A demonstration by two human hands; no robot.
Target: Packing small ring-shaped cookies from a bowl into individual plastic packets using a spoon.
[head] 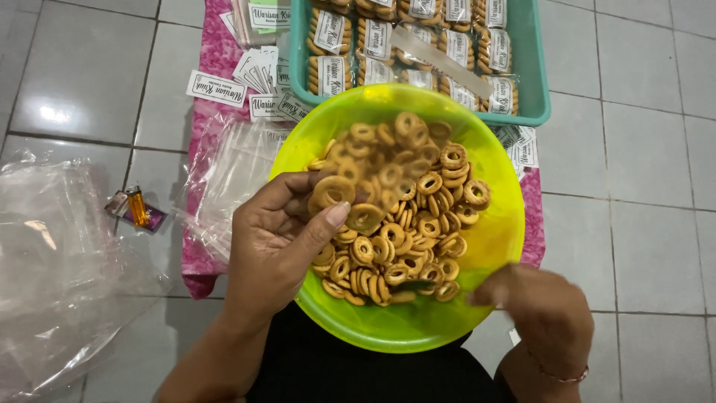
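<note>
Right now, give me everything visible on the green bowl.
The green bowl is round, glossy, yellow-green and slightly see-through, plastic by its look. It sits upright in front of the person, over dark cloth at the lap, its far rim overlapping a teal tray of packed snacks. It holds a heap of small ring-shaped biscuits. The left hand reaches over its near-left rim, fingers pinching a few rings. The right hand is at the near-right rim; contact is unclear.
</note>
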